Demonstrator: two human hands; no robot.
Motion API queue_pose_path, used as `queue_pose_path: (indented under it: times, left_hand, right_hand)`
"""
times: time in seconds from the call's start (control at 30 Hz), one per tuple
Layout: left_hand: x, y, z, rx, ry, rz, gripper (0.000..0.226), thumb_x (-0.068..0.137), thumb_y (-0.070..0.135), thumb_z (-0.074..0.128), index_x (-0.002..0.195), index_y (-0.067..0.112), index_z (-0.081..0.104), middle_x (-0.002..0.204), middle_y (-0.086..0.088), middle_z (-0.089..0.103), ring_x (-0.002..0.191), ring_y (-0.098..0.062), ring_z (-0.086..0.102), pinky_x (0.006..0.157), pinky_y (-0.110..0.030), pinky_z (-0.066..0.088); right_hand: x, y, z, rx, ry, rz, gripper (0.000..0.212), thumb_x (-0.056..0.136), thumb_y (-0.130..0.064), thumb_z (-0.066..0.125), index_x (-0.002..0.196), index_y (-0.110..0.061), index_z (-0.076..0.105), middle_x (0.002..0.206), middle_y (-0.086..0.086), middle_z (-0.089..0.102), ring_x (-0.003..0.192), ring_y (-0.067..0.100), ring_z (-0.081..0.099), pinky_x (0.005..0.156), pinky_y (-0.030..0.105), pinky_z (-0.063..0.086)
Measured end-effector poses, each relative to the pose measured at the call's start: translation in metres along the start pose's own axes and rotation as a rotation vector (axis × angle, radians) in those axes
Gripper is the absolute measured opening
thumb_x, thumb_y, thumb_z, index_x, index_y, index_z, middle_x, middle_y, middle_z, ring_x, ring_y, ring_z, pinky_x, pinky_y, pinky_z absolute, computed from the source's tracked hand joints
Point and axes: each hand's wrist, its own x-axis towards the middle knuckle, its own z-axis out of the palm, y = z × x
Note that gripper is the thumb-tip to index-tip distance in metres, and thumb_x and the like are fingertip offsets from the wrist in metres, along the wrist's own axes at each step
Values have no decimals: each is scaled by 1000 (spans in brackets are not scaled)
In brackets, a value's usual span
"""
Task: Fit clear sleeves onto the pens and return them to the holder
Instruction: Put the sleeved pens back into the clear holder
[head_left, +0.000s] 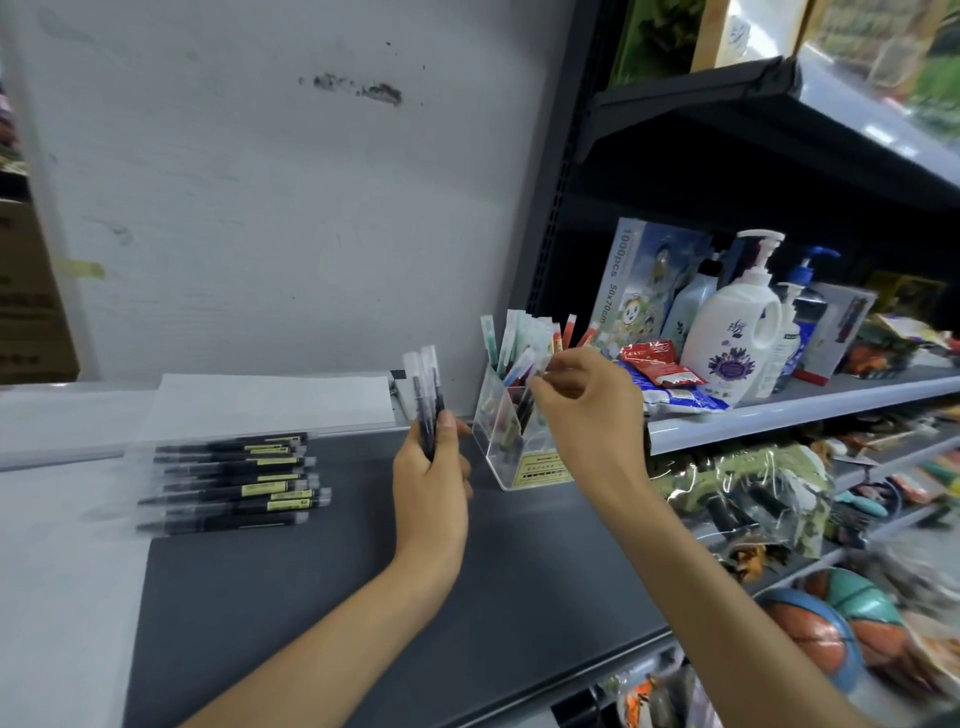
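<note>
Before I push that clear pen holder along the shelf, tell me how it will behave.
The clear pen holder probably slides easily: it looks like thin hard plastic on a smooth dark shelf. It may tip, since the sleeved pens stand tall above its rim and lean. Push low, near its base.

So the dark grey tabletop (337, 597) is really only carrying a couple of things. A pile of black pens (234, 480), already in clear sleeves, is lying on its left part, all pointing sideways and stacked roughly parallel. The clear holder (511, 457) is standing near the back right corner with more sleeved pens poking up out of it. A white sheet (270, 402) is lying along the back edge behind the pile. Just to the right, a grey shelf (805, 405) is holding a white pump bottle (732, 338), a red packet (657, 361) and a puzzle box (639, 280) standing behind them.
</note>
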Motion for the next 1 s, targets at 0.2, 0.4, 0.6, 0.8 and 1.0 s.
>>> queue_pose_path:
  times: [0.2,0.4,0.6,0.8,1.0]
  left_hand:
    - [0,-1,1,10,0,2,35,109,39,48,94,11,62,52,11,36,45,-6,29,41,-19,28]
    - [-1,0,1,24,-21,0,34,109,37,48,95,10,62,51,12,36,43,-6,28,40,-18,27]
    - [-4,3,1,15,-44,-1,32,109,35,49,96,9,61,52,12,36,44,-7,27,40,-20,26]
    - [-10,8,0,-36,-111,9,33,109,30,49,102,-3,52,58,6,33,47,-9,24,39,-18,25]
    - [-25,8,6,-22,-300,108,32,110,29,47,90,5,54,56,7,36,47,-8,28,42,-19,28]
  right_hand:
    - [1,1,13,-120,-72,11,12,89,-22,81,101,-24,78,91,-8,78,85,12,73,85,43,62]
    - [10,-4,17,-148,-60,44,10,90,-24,81,93,-23,72,85,-9,76,84,17,72,80,46,62]
    - [9,-2,11,-143,-77,41,11,87,-21,83,97,-23,78,86,-10,76,86,15,73,84,45,62]
    - [1,1,-6,-128,-24,-9,14,92,-15,76,95,-28,76,86,-13,74,80,3,68,76,31,58]
    - [-14,0,-28,109,-87,43,12,93,-15,76,94,-27,78,84,-12,77,82,1,71,74,18,56]
